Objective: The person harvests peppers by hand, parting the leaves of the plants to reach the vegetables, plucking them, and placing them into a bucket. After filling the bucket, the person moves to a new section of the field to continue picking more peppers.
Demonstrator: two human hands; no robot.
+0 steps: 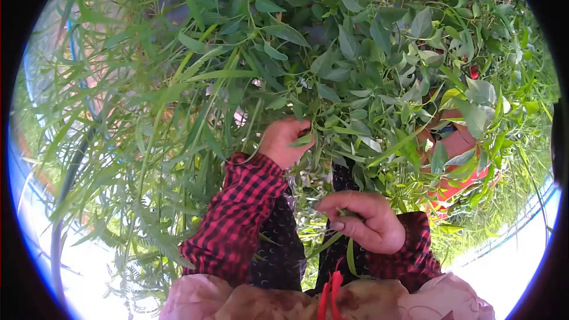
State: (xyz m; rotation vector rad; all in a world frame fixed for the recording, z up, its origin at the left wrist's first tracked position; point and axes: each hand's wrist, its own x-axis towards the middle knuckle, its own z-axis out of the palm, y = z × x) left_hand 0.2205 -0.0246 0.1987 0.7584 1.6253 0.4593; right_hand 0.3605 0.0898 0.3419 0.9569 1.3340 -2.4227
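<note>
In the head view, the person's left hand (285, 144) reaches into a dense green bushy plant with broad pointed leaves (348, 41); its fingers curl inward among the foliage, partly hidden by leaves, so I cannot tell whether they are clamped on anything; the plant fills the upper middle and upper right, in front of the person, and its leaves touch this hand. The right hand (370, 223) is nearer the body, below and to the right of the other, well apart from it; its thumb and forefinger are closed on a small greenish piece of plant (345, 213), too small and blurred to identify. Both forearms wear red-and-black checked cloth sleeves (240, 213); between them show black patterned trousers (278, 243); bright red cords (335, 290) hang over a pale pink, stained cloth (255, 301) at the bottom edge; long, narrow green grass blades (228, 74) crowd the left side.
</note>
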